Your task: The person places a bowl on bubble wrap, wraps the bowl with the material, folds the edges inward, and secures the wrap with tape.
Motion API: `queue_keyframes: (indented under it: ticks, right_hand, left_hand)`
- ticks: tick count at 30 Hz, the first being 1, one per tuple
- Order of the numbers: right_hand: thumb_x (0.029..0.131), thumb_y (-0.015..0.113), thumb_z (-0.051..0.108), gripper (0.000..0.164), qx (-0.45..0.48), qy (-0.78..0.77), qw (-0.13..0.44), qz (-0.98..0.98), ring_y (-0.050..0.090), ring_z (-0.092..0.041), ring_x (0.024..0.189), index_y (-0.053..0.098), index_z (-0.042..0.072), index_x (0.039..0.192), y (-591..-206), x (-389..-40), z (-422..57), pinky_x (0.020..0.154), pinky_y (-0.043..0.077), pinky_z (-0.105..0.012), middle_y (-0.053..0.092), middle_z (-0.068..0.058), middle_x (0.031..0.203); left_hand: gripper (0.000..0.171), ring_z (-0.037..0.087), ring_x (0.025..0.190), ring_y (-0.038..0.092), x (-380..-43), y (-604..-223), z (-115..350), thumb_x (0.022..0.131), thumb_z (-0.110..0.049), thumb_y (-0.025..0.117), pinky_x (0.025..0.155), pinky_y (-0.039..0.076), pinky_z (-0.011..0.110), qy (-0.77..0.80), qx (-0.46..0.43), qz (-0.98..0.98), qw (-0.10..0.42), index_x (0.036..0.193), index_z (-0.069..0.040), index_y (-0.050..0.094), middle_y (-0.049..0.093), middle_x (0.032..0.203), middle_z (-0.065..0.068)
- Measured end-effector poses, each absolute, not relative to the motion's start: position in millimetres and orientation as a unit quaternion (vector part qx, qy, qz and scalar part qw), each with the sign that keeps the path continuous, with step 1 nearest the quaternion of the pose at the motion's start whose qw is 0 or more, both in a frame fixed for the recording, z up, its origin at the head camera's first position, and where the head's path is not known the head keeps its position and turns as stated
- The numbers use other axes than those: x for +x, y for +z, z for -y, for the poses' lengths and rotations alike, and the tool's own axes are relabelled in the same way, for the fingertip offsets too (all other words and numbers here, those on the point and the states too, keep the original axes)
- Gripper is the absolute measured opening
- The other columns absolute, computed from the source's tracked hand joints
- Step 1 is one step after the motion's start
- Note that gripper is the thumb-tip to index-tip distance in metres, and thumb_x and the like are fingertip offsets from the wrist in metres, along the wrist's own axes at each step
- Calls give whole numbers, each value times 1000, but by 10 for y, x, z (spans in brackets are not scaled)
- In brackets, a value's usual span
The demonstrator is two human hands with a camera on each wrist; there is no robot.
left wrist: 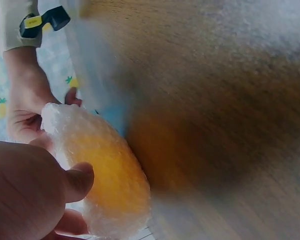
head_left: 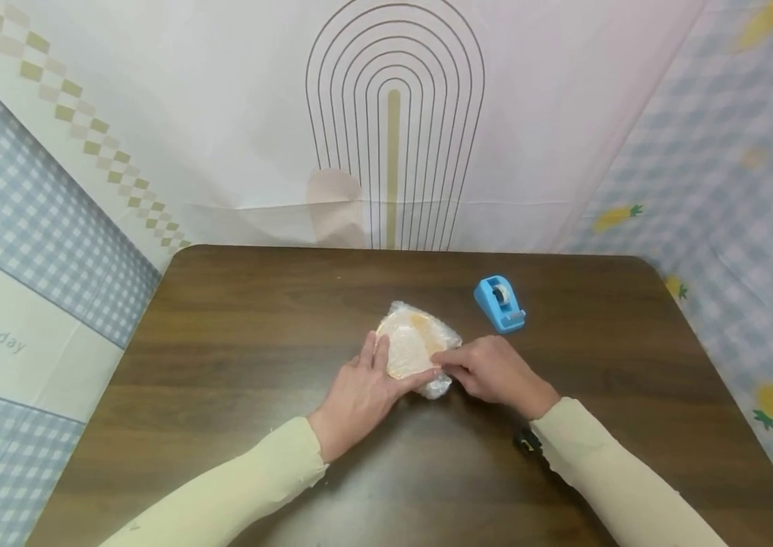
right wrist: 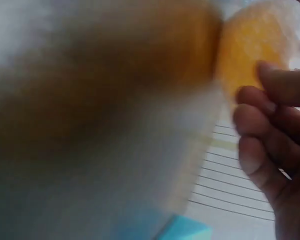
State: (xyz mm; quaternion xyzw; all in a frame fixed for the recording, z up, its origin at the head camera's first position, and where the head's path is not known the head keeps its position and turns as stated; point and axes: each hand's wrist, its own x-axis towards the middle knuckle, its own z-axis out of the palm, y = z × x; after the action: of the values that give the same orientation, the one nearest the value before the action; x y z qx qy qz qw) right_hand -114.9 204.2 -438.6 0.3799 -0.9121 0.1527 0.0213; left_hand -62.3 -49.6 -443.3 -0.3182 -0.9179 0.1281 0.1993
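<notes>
Near the middle of the dark brown wooden desk [head_left: 236,319], the left hand [head_left: 359,395] steadied a round orange object wrapped in clear bubble wrap [head_left: 416,346] while the right hand [head_left: 492,372] pinched its near edge. A loosened pinch could have let the wrap spring open.

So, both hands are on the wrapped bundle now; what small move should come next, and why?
Probably the right hand should let go and reach for the tape dispenser, while the left hand keeps pressing the bundle. The bubble wrap looks folded around the orange thing, no tape shows on it, and the dispenser stands just beyond the right hand on the table.
</notes>
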Motion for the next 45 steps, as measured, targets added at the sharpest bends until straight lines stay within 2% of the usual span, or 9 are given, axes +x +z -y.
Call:
queue_keyframes:
  ticks: [2, 6, 17, 22, 26, 31, 36, 41, 45]
  right_hand:
    - [93, 77, 19, 36, 372, 151, 5, 916, 37, -1, 48, 76, 23, 129, -4317, -1119, -2032, 50, 41, -18, 56, 9, 55]
    - [95, 68, 16, 51, 363, 140, -69, 919, 30, -6, 45, 64, 30, 144, -4213, -1081, -1977, 46, 34, -21, 37, 11, 51]
    - [93, 64, 7, 64, 349, 180, -147, 908, 30, -4, 47, 57, 37, 149, -4231, -1105, -2023, 48, 37, -20, 35, 12, 53]
    - [91, 61, 1, 70, 338, 231, -132, 903, 27, -1, 42, 54, 33, 153, -4192, -1109, -2117, 44, 34, -20, 31, 14, 51]
    - [94, 63, 4, 69, 301, 249, -145, 909, 34, -4, 43, 50, 34, 155, -4159, -1099, -2180, 46, 41, -23, 38, 12, 51]
    - [97, 66, 9, 66, 264, 267, -143, 916, 45, -9, 49, 48, 32, 157, -4088, -1100, -2240, 53, 50, -26, 48, 9, 59]
    - [98, 68, 13, 58, 269, 254, -78, 926, 49, -7, 54, 52, 20, 154, -3992, -1131, -2292, 55, 50, -26, 62, 8, 76]
    - [102, 66, 24, 51, 273, 223, -8, 936, 69, -20, 98, 55, 13, 151, -3892, -1186, -2275, 87, 61, -43, 74, -5, 120]
    - [105, 61, 37, 57, 277, 194, 16, 941, 51, -36, 141, 50, 10, 154, -3809, -1232, -2210, 115, 44, -60, 56, -15, 152]
  left_hand:
    - [66, 38, 119, 71, -623, -4430, 485, 100, -34, 70, 54, 59, 27, 127, -320, 917, 204, 150, -64, 39, 68, 128, 28]
    - [67, 38, 119, 71, -622, -4421, 467, 99, -35, 71, 56, 59, 27, 131, -319, 915, 210, 150, -64, 39, 68, 128, 28]
    - [68, 38, 122, 71, -617, -4417, 434, 99, -34, 72, 61, 62, 28, 125, -322, 917, 198, 151, -62, 38, 69, 132, 27]
    - [68, 46, 128, 66, -627, -4411, 441, 96, -32, 75, 74, 65, 33, 89, -322, 920, 205, 150, -59, 43, 66, 136, 29]
    - [70, 50, 132, 60, -644, -4388, 444, 93, -30, 78, 84, 65, 39, 57, -326, 923, 199, 150, -55, 47, 61, 142, 31]
    - [71, 52, 143, 49, -667, -4293, 486, 95, -33, 74, 102, 59, 47, 5, -338, 934, 113, 157, -46, 42, 49, 154, 33]
    - [70, 49, 155, 32, -735, -4125, 595, 101, -57, 60, 121, 42, 55, -66, -316, 946, 17, 163, -36, 35, 34, 166, 29]
    - [82, 47, 160, 20, -904, -3959, 734, 97, -72, 51, 128, 28, 55, -95, -256, 962, 5, 164, -28, 33, 27, 169, 27]
    - [87, 47, 161, 13, -1073, -3815, 821, 97, -76, 46, 131, 20, 58, -96, -215, 972, -5, 166, -27, 27, 21, 171, 26]
